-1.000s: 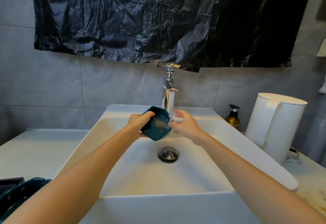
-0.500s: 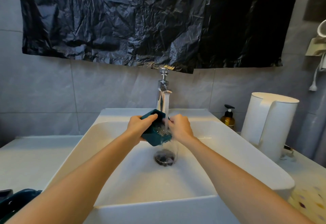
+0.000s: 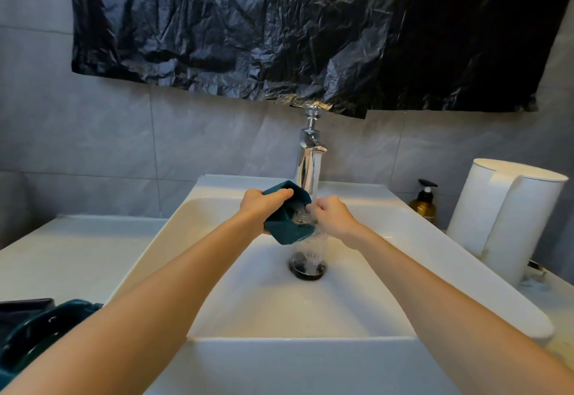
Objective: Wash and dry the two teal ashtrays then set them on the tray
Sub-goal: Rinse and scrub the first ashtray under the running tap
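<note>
Left hand is wrapped round the ashtray under the tap near the back edge of the sink, and it should be turned slowly while its hollow is rubbed by the curled fingers of the right hand.

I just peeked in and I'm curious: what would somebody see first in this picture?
Probably the teal ashtray in the middle, gripped by the left hand under the running tap, while the right hand reaches into it with curled fingers over the white sink. Next comes the big crinkly black plastic sheet hanging across the wall above.
</note>
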